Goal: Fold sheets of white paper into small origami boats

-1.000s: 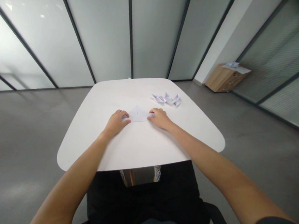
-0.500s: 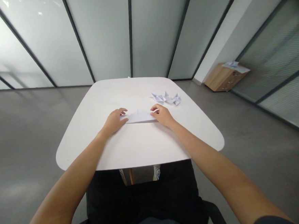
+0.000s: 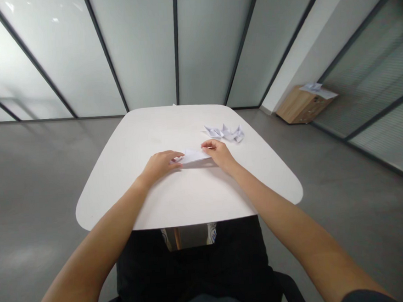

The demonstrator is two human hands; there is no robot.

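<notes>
A folded sheet of white paper [image 3: 194, 156] lies between my hands near the middle of the table, its right side tilted up off the surface. My left hand [image 3: 161, 164] grips its left end, with the thumb along the near edge and the fingers over the far side. At the right end, my right hand [image 3: 218, 151] pinches the paper between thumb and fingers. Just beyond my right hand sit several folded white paper figures [image 3: 225, 132], clustered together with pointed tips sticking up.
The white table [image 3: 125, 142] has rounded corners. Frosted glass panels [image 3: 146, 49] with dark frames stand behind it. To the far right, a wooden cabinet [image 3: 296, 104] on the floor carries papers [image 3: 316, 89]. Black chair armrests [image 3: 289, 287] flank my legs.
My left hand has moved right along the paper, closer to my right hand. The paper's right side has been lifted and angled; the paper figures have not moved.
</notes>
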